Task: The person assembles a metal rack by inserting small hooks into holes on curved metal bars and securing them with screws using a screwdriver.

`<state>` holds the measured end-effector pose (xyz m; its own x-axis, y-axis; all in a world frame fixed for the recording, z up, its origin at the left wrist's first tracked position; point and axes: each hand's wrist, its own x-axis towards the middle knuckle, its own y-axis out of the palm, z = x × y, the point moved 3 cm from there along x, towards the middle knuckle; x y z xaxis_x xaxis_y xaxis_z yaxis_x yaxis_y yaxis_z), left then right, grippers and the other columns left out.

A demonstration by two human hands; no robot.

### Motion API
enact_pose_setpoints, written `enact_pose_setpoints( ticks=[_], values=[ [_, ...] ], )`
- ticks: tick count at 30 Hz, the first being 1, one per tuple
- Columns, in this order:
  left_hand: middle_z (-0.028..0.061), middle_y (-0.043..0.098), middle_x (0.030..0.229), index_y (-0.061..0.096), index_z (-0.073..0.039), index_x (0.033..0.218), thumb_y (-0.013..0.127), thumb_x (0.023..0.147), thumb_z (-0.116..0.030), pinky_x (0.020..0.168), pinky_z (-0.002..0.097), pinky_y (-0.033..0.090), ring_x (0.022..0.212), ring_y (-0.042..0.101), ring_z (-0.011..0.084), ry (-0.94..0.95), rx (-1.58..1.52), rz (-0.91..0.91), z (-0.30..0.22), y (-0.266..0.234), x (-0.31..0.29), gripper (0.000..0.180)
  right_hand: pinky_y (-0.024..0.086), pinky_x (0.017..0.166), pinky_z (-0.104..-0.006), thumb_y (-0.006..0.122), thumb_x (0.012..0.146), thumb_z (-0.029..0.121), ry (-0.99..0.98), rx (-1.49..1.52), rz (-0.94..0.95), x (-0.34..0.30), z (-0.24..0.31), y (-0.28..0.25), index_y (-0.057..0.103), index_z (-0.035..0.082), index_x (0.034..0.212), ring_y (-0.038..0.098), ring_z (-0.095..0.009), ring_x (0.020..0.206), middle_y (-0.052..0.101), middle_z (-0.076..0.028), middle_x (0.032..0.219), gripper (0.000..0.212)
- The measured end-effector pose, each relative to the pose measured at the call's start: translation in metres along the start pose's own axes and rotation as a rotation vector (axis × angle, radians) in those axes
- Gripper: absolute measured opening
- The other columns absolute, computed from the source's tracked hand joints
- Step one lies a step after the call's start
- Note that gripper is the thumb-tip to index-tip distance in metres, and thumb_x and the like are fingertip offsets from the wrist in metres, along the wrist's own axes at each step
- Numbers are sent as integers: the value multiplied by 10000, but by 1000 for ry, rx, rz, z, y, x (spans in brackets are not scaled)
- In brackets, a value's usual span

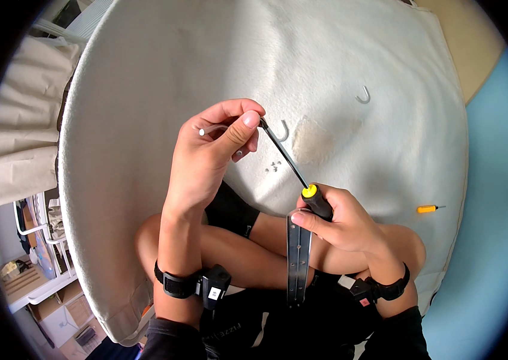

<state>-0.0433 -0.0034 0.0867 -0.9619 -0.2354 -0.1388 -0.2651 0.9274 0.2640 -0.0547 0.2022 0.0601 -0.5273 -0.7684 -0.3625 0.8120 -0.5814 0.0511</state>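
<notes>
My left hand [215, 138] is raised over the bedding, thumb and forefinger pinched at the tip of a long screwdriver [287, 157]. In its curled fingers sits a curved metal hook [202, 131], only partly showing. Whether something small is pinched at the tip I cannot make out. My right hand [344, 219] grips the screwdriver's black and yellow handle, and also a dark metal bar [298, 258] with holes, which hangs down over my lap. Below the shaft lie several small screws [274, 167]. A loose J-shaped hook [284, 131] rests just beyond the shaft.
Another hook [363, 96] lies farther off to the right on the white bedding [404, 138]. A short yellow screwdriver [427, 209] is near the right edge. My crossed legs [242, 252] are under my arms. Shelving [47, 288] stands at the lower left.
</notes>
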Motion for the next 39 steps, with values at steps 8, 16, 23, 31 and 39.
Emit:
enact_pose_setpoints(
  ticks=[8, 16, 23, 31, 39],
  values=[
    [-19, 586, 725, 660, -18, 995, 623, 919, -165, 574, 190, 360, 659, 503, 45, -13, 98, 74, -4, -2, -3, 170, 409, 603, -245, 673, 876, 267, -6, -36, 9, 0, 0, 0, 573, 9, 857, 451, -71, 655, 534, -3, 694, 277],
    [0, 601, 801, 642, -1, 1056, 613, 927, -186, 646, 205, 401, 724, 513, 59, -18, 92, 77, 0, 2, -1, 228, 401, 580, -237, 683, 874, 255, -9, 43, -17, 1, -1, -1, 574, 19, 850, 454, -60, 632, 546, 12, 700, 261],
    [100, 599, 1077, 541, 52, 1184, 453, 1001, -226, 890, 313, 442, 1004, 566, 182, -26, 68, 62, 17, 1, 1, 344, 381, 471, -191, 677, 882, 214, 46, 343, -162, -3, 0, -19, 570, 40, 910, 492, -48, 517, 584, -7, 723, 206],
    [79, 616, 867, 573, 24, 968, 395, 1018, -348, 613, 244, 500, 691, 610, 117, -499, 441, 258, 27, 22, -6, 416, 422, 450, -238, 676, 876, 243, 7, 707, -319, -3, -7, -42, 569, 68, 913, 524, -81, 554, 556, -7, 741, 209],
    [58, 588, 1017, 522, 24, 1142, 411, 1020, -297, 644, 238, 476, 739, 587, 115, -304, 0, 198, 58, 41, -13, 361, 393, 472, -228, 604, 922, 253, 78, 937, -504, -2, -18, -47, 594, 91, 907, 506, -73, 584, 571, 16, 784, 163]
  ],
)
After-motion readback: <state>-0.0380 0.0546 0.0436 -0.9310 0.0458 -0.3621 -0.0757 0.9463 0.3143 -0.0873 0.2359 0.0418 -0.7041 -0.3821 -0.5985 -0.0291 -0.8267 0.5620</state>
